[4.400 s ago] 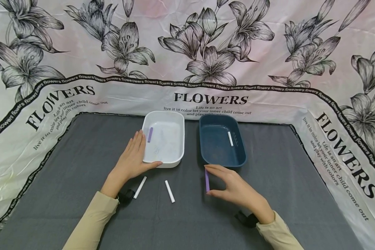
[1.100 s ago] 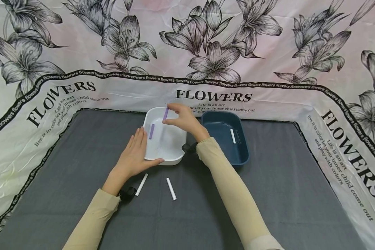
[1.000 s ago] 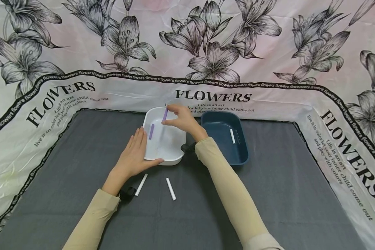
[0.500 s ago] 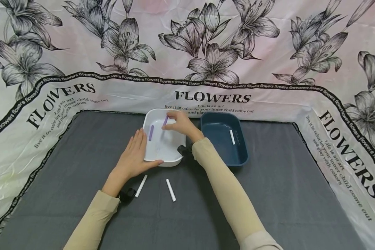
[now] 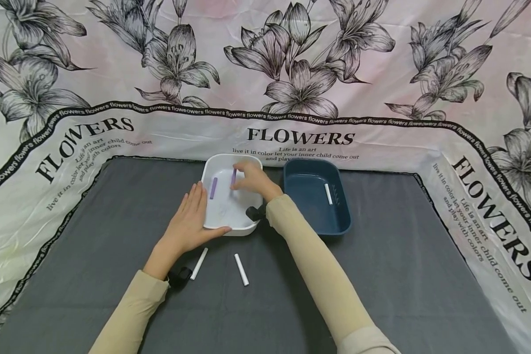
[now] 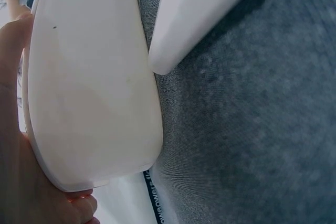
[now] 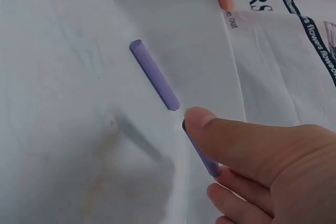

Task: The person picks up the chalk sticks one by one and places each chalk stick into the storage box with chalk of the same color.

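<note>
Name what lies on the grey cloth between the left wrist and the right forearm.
In the head view, two white chalk sticks: one beside the left wrist, the other nearer the right forearm.

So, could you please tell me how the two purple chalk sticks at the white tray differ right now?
The held purple stick is pinched by the right hand over the white tray, while the loose purple stick lies free on the tray floor. The held one is partly hidden by the thumb; the loose one shows whole. Both share the same purple colour and slim shape.

Two trays (image 5: 217, 227) (image 5: 336, 228) side by side; sticks (image 5: 241, 269) before them.
</note>
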Demonstrator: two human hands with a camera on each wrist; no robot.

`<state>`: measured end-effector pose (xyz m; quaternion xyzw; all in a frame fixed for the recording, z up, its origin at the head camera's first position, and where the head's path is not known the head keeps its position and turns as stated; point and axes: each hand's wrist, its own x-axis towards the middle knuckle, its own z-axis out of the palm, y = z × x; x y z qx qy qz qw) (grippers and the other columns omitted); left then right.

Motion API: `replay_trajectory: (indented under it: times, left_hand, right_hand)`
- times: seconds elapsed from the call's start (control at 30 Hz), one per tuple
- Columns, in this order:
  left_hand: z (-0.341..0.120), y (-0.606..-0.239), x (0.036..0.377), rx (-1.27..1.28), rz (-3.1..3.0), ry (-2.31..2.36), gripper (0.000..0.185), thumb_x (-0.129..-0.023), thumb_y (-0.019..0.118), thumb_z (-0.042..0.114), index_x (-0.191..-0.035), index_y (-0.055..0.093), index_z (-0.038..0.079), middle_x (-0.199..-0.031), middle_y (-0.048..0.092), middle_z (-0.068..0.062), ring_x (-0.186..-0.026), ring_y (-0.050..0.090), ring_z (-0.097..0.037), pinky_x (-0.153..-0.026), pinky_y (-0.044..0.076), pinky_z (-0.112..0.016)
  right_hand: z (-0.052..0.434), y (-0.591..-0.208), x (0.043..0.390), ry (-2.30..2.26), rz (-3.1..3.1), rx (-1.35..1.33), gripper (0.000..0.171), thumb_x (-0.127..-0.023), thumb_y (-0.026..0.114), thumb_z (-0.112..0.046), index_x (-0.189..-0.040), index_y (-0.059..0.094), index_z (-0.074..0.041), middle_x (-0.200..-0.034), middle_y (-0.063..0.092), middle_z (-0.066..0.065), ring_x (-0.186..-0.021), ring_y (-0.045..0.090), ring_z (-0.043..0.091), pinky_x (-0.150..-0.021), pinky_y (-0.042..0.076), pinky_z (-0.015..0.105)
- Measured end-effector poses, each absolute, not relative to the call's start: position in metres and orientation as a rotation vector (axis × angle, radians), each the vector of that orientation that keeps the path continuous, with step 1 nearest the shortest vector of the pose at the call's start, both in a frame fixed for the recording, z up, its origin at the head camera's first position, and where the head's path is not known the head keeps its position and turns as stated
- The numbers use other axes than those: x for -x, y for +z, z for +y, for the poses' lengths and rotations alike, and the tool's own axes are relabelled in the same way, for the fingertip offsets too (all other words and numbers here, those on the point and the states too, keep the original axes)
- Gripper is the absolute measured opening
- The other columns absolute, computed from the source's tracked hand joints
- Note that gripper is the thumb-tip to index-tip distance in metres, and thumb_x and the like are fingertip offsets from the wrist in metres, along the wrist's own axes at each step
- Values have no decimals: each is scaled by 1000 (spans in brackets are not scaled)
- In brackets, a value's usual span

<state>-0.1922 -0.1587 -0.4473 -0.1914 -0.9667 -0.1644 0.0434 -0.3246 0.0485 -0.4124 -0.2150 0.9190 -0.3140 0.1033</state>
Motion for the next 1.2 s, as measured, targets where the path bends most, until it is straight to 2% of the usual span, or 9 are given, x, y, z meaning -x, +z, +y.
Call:
replay_trajectory:
  times: [0.13,0.4,0.7,1.2]
  left_hand:
    - [-158,-448,192,585,-2951,-505,124,-80,58,77,-154,12,-11,-163,2,-25,-151,-1,-34,-121,9,-50]
    - [-157,-447,191,594,-2961,-511,124,-80,60,76,-154,11,-10,-163,0,-23,-151,-2,-34,-121,7,-49]
    - [-157,-445,190,591,-2965,-506,124,-80,61,75,-154,11,-10,-163,-1,-24,-151,-2,-34,-121,8,-49]
    - [-159,-445,191,594,-2955,-506,124,-80,61,75,-154,10,-11,-163,1,-25,-151,-1,-35,-121,9,-50]
  right_hand:
    - [44,-417,327,-796,2804,601,71,-78,84,-22,-141,55,-6,-137,59,11,-126,53,25,-105,44,39]
    - [38,-426,328,-571,2899,586,74,-73,89,-28,-138,60,-9,-133,63,7,-119,58,23,-102,46,39]
    - [36,-427,323,-339,2912,667,69,-74,87,-36,-135,63,-14,-131,64,2,-118,58,21,-104,43,36]
    - [34,-428,321,-305,2956,724,62,-73,85,-37,-128,68,-14,-116,69,0,-99,62,18,-93,49,36]
